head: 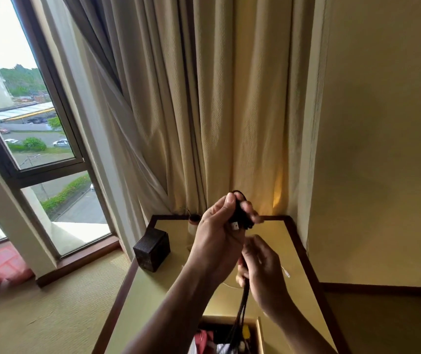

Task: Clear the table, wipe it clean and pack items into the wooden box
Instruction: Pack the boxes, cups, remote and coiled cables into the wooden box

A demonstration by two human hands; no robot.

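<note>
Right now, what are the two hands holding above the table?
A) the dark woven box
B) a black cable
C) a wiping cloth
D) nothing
B: the left hand grips the coiled end of the black cable, and the right hand grips its strands lower down, which hang toward the wooden box.
</note>
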